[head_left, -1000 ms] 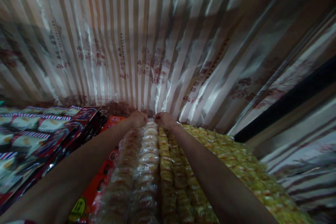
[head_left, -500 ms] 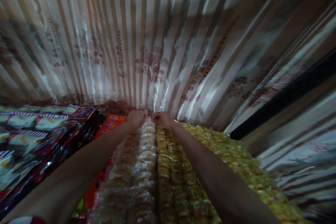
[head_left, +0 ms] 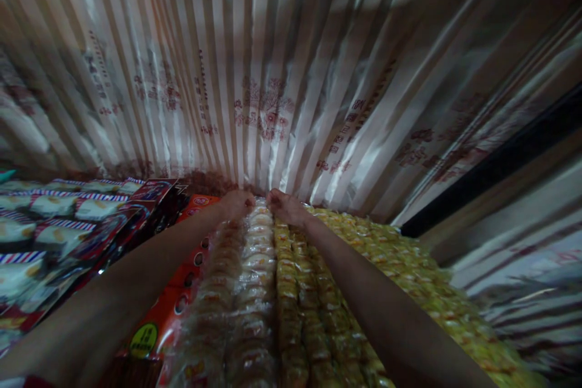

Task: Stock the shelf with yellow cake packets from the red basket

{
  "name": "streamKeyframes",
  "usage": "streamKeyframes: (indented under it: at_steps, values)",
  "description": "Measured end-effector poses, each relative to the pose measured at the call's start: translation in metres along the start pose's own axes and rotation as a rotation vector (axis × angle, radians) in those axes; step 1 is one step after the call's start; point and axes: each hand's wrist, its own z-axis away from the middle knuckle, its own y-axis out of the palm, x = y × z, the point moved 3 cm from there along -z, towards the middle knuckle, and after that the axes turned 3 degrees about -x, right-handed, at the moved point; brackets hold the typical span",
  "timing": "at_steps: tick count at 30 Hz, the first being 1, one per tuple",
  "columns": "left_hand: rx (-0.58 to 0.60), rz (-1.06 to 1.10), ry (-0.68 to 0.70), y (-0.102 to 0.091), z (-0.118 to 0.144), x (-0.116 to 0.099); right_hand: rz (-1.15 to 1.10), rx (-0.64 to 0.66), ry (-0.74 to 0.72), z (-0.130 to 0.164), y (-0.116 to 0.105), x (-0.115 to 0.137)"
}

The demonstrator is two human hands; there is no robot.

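Observation:
Both my arms stretch forward over rows of wrapped snacks. My left hand [head_left: 239,201] is closed at the far end of a clear plastic pack of pale round snacks [head_left: 259,254], its fingers curled at the pack's left corner. Close by on the right, my right hand [head_left: 285,205] is closed at the same end, beside the pack's right corner. The fingertips are small and dim, and the plastic under them is partly hidden. Yellow-wrapped snacks [head_left: 286,279] lie in rows against the pack's right side, running under my right forearm.
Striped curtain-like sheeting [head_left: 264,42] with red floral print hangs behind the goods. On the left are orange-red packaging [head_left: 173,303], dark glossy packets [head_left: 154,206] and white packs with striped edges [head_left: 54,206]. A dark bar [head_left: 491,163] slants across the right.
My hands have moved slightly apart at the pack's far end. The view has shifted a little, so more of the orange-red packaging and its yellow round label shows.

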Motion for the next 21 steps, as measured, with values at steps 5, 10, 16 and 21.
streamKeyframes:
  at_steps: [5, 10, 16, 21]
  values:
    - [0.031, -0.103, -0.015, 0.004, 0.001, -0.007, -0.004, -0.011, -0.138, 0.003, 0.002, -0.002]
    - [-0.071, -0.179, 0.006, 0.007, 0.003, -0.012, 0.073, -0.067, -0.14, 0.004, -0.001, 0.003]
    - [-0.154, -0.283, 0.007, 0.005, 0.007, -0.024, 0.322, -0.12, -0.138, 0.015, -0.006, 0.012]
    - [-0.149, -0.205, -0.091, -0.012, 0.02, -0.018, 0.413, -0.129, -0.112, 0.016, -0.008, 0.019]
